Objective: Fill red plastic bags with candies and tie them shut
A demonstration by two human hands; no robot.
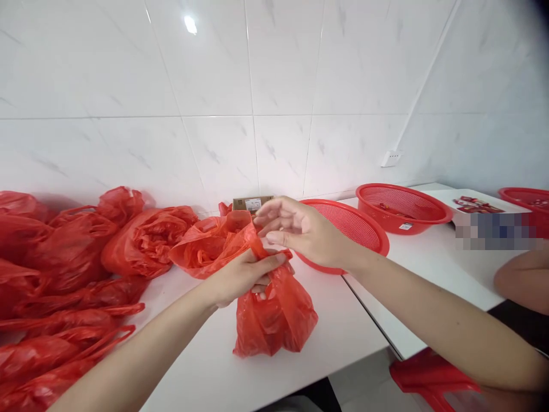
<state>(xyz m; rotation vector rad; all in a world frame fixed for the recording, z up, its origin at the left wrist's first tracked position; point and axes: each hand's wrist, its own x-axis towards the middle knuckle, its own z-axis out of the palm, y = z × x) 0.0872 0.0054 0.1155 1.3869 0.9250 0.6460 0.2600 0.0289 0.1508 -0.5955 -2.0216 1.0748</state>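
Observation:
A filled red plastic bag hangs by its gathered top from my left hand, over the white table. The fingers of my left hand are wrapped round the bag's neck. Just above it, my right hand is raised with its fingers apart and slightly curled, and nothing shows in it. Behind my left hand stands an open red bag with crumpled red plastic inside.
Many red bags crowd the left side. A small cardboard box is by the wall. Red baskets stand at the right, where another person's arm shows. A red stool is below.

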